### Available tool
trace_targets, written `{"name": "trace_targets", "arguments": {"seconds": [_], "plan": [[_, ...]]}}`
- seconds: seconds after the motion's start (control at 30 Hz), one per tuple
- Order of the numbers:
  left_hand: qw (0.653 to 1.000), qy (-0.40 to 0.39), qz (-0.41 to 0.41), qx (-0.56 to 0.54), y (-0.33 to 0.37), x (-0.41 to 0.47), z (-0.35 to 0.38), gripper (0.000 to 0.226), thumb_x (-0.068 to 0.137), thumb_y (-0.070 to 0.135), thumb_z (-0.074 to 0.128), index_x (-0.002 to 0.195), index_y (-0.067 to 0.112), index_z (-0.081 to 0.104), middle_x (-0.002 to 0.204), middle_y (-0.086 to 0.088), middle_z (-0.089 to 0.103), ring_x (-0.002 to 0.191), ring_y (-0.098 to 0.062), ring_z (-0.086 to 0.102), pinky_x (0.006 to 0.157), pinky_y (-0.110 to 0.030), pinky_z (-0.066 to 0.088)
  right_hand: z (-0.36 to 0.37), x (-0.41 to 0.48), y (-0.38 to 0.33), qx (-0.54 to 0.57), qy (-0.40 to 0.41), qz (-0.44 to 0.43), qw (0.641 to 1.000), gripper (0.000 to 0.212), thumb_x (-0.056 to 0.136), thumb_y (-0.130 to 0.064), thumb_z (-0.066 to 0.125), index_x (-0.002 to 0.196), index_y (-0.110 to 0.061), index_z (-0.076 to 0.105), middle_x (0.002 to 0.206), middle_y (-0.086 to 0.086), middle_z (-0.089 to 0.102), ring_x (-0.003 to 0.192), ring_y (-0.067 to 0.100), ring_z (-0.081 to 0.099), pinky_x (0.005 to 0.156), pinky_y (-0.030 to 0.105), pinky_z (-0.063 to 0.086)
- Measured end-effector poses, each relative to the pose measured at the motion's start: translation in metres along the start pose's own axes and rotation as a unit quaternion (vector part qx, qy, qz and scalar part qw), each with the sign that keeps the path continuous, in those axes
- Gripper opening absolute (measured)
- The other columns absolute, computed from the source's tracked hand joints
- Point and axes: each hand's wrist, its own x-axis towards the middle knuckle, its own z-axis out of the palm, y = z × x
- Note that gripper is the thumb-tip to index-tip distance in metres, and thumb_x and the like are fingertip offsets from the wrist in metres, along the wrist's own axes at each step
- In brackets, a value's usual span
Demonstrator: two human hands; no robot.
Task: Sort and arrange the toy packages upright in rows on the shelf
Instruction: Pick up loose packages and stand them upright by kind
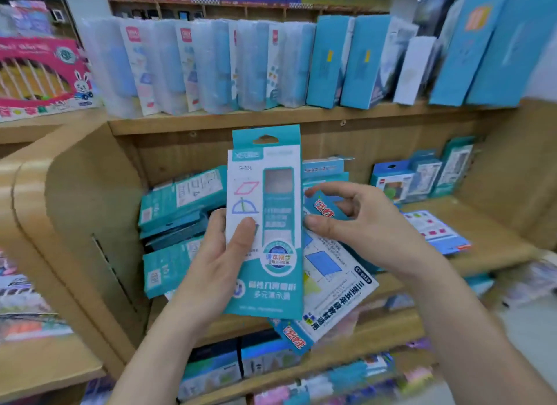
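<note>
Left: pile (pixel 177 211) of teal packs flat on the shelf (pixel 494 238). Centre: left hand (pixel 223 263) gripping a teal pack (pixel 266 284) upright, thumb on its front. Just beside: right hand (pixel 358 223) pinching a white pack (pixel 337 293), tilted behind. Right: flat pack (pixel 437 231); boxes (pixel 422 178) upright at back.

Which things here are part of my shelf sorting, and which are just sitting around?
Job: teal package in left hand; white package in right hand; flat teal stack on the middle shelf.
Just there: pink box; blue boxes and clear cases on the top shelf.
</note>
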Motion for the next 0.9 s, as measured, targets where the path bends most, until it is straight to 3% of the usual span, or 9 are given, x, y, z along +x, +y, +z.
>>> {"name": "trace_targets", "arguments": {"seconds": [0.1,0.23,0.33,0.37,0.43,0.5,0.67,0.8,0.9], "plan": [[1.000,-0.013,0.006,0.004,-0.002,-0.001,0.020,0.035,0.075,0.035,0.057,0.105,0.021,0.049,0.089,0.010,0.073,0.075,-0.012,0.071,0.055,-0.024,0.054,-0.017,-0.011,0.011,-0.021,0.002,0.011,1.000,0.034,0.079,-0.022,0.074,0.111,-0.025,0.062,0.086,-0.008,0.074,0.082,0.011,0.069,0.076,0.031,0.055],[1.000,-0.021,0.010,0.017,-0.001,-0.003,0.060,0.035,0.072,0.031,0.061,0.102,0.019,0.049,0.087,0.007,0.073,0.072,-0.013,0.071,0.052,-0.022,0.053,-0.049,-0.029,0.022,-0.051,0.004,0.025,0.998,0.039,0.083,-0.036,0.069,0.120,-0.038,0.057,0.118,-0.012,0.064,0.115,0.016,0.057,0.095,0.037,0.048],[0.999,-0.024,0.027,0.033,-0.008,-0.002,0.100,0.038,0.070,0.034,0.063,0.101,0.018,0.048,0.086,0.006,0.073,0.073,-0.015,0.071,0.054,-0.024,0.054,-0.083,-0.045,0.021,0.009,0.037,0.023,0.999,0.021,0.095,-0.020,0.052,0.106,-0.035,0.063,0.103,-0.026,0.065,0.097,-0.017,0.056,0.082,0.005,0.043],[0.998,-0.026,0.037,0.045,-0.011,-0.001,0.116,0.039,0.069,0.036,0.063,0.100,0.019,0.048,0.085,0.008,0.073,0.073,-0.014,0.071,0.055,-0.025,0.054,-0.096,-0.050,0.021,0.022,0.041,0.029,0.999,0.019,0.097,-0.022,0.050,0.103,-0.034,0.063,0.098,-0.029,0.066,0.092,-0.020,0.056,0.077,0.001,0.041],[0.995,-0.028,0.056,0.076,-0.016,0.000,0.153,0.040,0.067,0.040,0.063,0.099,0.023,0.046,0.084,0.015,0.071,0.072,-0.008,0.070,0.054,-0.024,0.053,-0.123,-0.061,0.028,-0.012,0.022,0.014,1.000,0.018,0.092,-0.038,0.056,0.107,-0.033,0.065,0.102,-0.026,0.069,0.099,-0.011,0.060,0.083,0.010,0.046],[0.989,-0.034,0.077,0.119,-0.022,0.002,0.195,0.040,0.066,0.046,0.062,0.098,0.029,0.044,0.085,0.023,0.069,0.071,-0.002,0.068,0.056,-0.026,0.054,-0.153,-0.072,0.038,-0.043,0.022,0.004,0.999,0.033,0.079,-0.045,0.069,0.107,-0.030,0.066,0.104,-0.020,0.071,0.098,-0.001,0.065,0.080,0.017,0.051],[0.975,-0.050,0.079,0.202,-0.043,0.019,0.296,0.042,0.071,0.063,0.055,0.099,0.036,0.041,0.092,0.026,0.067,0.078,-0.002,0.067,0.067,-0.039,0.054,-0.246,-0.090,0.073,0.050,0.049,0.037,0.997,0.028,0.070,-0.027,0.070,0.097,-0.019,0.071,0.094,-0.006,0.075,0.085,0.010,0.071,0.065,0.019,0.053],[0.986,-0.133,-0.062,0.073,-0.052,0.047,0.342,0.033,0.085,0.043,0.055,0.111,0.023,0.050,0.092,0.006,0.073,0.079,-0.010,0.069,0.063,-0.026,0.052,-0.303,-0.087,0.102,0.105,0.083,0.082,0.988,0.026,0.071,-0.024,0.069,0.095,-0.017,0.071,0.092,0.000,0.076,0.078,0.015,0.072,0.058,0.022,0.054],[0.972,-0.193,-0.110,0.083,-0.054,0.069,0.349,0.033,0.083,0.033,0.058,0.114,0.024,0.057,0.104,-0.003,0.072,0.090,-0.015,0.068,0.081,-0.032,0.052,-0.335,-0.076,0.119,0.148,0.100,0.114,0.977,0.027,0.074,-0.028,0.067,0.097,-0.016,0.070,0.094,0.003,0.075,0.079,0.019,0.073,0.059,0.026,0.056]]}}
